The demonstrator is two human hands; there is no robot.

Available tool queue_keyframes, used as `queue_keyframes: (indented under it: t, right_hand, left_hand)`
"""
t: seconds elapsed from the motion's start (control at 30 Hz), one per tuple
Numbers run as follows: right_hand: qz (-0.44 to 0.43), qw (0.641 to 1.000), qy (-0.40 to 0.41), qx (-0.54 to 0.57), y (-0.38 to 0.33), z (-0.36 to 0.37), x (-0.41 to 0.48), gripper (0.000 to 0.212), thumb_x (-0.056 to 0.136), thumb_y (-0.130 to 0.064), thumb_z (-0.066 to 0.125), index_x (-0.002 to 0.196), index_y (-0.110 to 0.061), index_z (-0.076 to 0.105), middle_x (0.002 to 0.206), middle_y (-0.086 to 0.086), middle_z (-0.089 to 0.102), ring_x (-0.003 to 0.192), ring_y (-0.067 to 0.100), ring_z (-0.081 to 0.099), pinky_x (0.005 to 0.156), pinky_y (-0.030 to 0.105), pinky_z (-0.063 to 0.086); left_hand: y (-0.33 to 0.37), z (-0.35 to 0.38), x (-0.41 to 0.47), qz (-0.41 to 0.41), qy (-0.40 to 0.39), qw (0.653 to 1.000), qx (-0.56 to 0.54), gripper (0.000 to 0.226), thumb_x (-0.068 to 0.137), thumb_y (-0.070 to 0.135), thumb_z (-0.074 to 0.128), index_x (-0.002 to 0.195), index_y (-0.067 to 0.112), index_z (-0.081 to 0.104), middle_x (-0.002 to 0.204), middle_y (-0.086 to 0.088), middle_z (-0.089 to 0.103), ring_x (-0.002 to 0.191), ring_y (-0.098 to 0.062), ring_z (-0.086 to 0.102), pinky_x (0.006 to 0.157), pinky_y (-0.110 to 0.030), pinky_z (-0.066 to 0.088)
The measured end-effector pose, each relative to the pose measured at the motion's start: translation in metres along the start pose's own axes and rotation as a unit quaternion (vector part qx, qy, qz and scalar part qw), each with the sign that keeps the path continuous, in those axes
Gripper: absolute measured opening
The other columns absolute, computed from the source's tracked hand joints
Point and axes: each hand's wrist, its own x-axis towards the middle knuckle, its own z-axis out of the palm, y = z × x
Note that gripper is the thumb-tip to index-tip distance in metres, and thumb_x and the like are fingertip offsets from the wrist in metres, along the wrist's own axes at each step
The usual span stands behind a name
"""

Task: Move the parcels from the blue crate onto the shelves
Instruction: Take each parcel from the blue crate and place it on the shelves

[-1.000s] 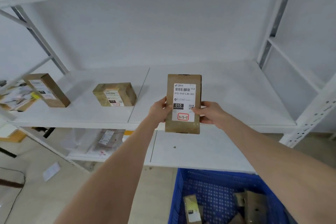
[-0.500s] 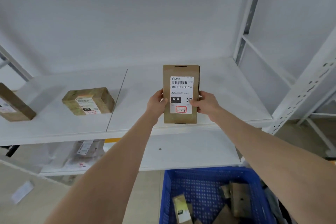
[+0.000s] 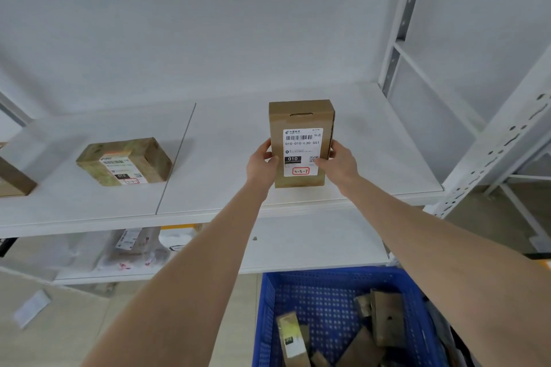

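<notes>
Blue plastic sits nearest you: the crate [image 3: 268,307], with brown parcels [image 3: 387,316] loose inside. Both your arms reach out straight above it. Your left hand [image 3: 261,162] and right hand [image 3: 340,162] curl round the long sides of the cardboard parcel [image 3: 301,116], thumbs on top. It sits over the near edge of the shelf [image 3: 223,158], long axis running near to far, label up. Open board lies to the right and beyond it; another box [image 3: 125,161] lies well to the left.
</notes>
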Motion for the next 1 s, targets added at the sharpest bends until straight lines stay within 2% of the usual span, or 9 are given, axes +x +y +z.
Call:
queue_keyframes:
  t: [0.13, 0.2, 0.37, 0.5, 0.7, 0.83, 0.9, 1.0]
  right_hand:
    - [0.001, 0.999, -0.007, -0.031, 0.002, 0.009, 0.004, 0.047, 0.087, -0.005, 0.06, 0.133, -0.011, 0.049, 0.124, 0.006, 0.061, 0.111, 0.025, 0.056, 0.081, 0.024, 0.039]
    - [0.005, 0.999, -0.008, -0.041, 0.005, 0.015, 0.004, 0.045, 0.087, -0.007, 0.06, 0.13, -0.009, 0.05, 0.124, 0.007, 0.061, 0.113, 0.026, 0.056, 0.085, 0.027, 0.041]
    - [0.004, 0.998, -0.009, -0.056, 0.008, 0.023, 0.007, 0.048, 0.086, -0.01, 0.063, 0.132, -0.008, 0.05, 0.123, 0.008, 0.061, 0.112, 0.026, 0.056, 0.089, 0.03, 0.042]
    - [0.001, 0.998, -0.002, -0.065, 0.008, 0.022, 0.006, 0.054, 0.081, -0.017, 0.067, 0.132, -0.011, 0.049, 0.123, 0.01, 0.058, 0.107, 0.026, 0.058, 0.092, 0.036, 0.047]
    - [-0.029, 0.997, 0.033, -0.069, -0.004, 0.016, 0.002, 0.068, 0.08, -0.022, 0.072, 0.14, -0.013, 0.04, 0.13, 0.008, 0.051, 0.111, 0.025, 0.057, 0.097, 0.043, 0.046]
    - [-0.054, 0.992, 0.046, -0.1, -0.011, 0.009, -0.007, 0.077, 0.081, -0.026, 0.073, 0.145, -0.013, 0.031, 0.139, 0.008, 0.039, 0.115, 0.026, 0.054, 0.094, 0.039, 0.046]
    - [-0.091, 0.984, 0.08, -0.128, -0.014, 0.003, -0.014, 0.077, 0.081, -0.028, 0.073, 0.145, -0.014, 0.031, 0.141, 0.007, 0.034, 0.119, 0.026, 0.05, 0.091, 0.039, 0.047]
    - [-0.169, 0.961, 0.12, -0.183, -0.024, -0.005, -0.023, 0.069, 0.083, -0.026, 0.072, 0.142, -0.016, 0.036, 0.14, 0.007, 0.034, 0.126, 0.024, 0.041, 0.086, 0.038, 0.047]
  left_hand:
    - [-0.005, -0.002, 0.004, 0.004, 0.012, 1.0, 0.017, 0.051, 0.091, 0.007, 0.044, 0.138, 0.027, 0.048, 0.116, -0.002, 0.063, 0.105, -0.023, 0.06, 0.08, -0.032, 0.051]
    - [-0.009, -0.002, 0.004, 0.009, 0.012, 0.999, 0.04, 0.046, 0.092, 0.009, 0.047, 0.135, 0.022, 0.05, 0.114, 0.0, 0.062, 0.104, -0.021, 0.059, 0.076, -0.028, 0.046]
    - [-0.011, -0.001, 0.001, 0.008, 0.019, 0.997, 0.07, 0.036, 0.093, 0.012, 0.054, 0.129, 0.013, 0.053, 0.123, -0.002, 0.061, 0.11, -0.021, 0.057, 0.083, -0.027, 0.043]
    - [-0.005, -0.001, -0.001, 0.014, 0.022, 0.995, 0.1, 0.035, 0.091, 0.016, 0.058, 0.126, 0.01, 0.052, 0.121, -0.004, 0.062, 0.109, -0.022, 0.058, 0.083, -0.027, 0.044]
    - [0.005, -0.004, -0.003, 0.042, 0.039, 0.993, 0.1, 0.051, 0.084, 0.022, 0.066, 0.131, 0.013, 0.046, 0.122, -0.005, 0.056, 0.107, -0.022, 0.058, 0.081, -0.031, 0.047]
    - [0.011, -0.01, -0.012, 0.087, 0.075, 0.987, 0.116, 0.079, 0.081, 0.025, 0.07, 0.147, 0.016, 0.026, 0.136, -0.004, 0.042, 0.117, -0.02, 0.052, 0.092, -0.038, 0.049]
    - [0.017, -0.015, -0.021, 0.132, 0.118, 0.972, 0.156, 0.079, 0.082, 0.026, 0.07, 0.147, 0.017, 0.024, 0.139, -0.002, 0.036, 0.12, -0.017, 0.048, 0.089, -0.036, 0.049]
    - [0.025, -0.023, -0.031, 0.223, 0.164, 0.933, 0.228, 0.068, 0.082, 0.019, 0.068, 0.141, 0.015, 0.035, 0.138, -0.003, 0.036, 0.123, -0.019, 0.044, 0.087, -0.036, 0.048]
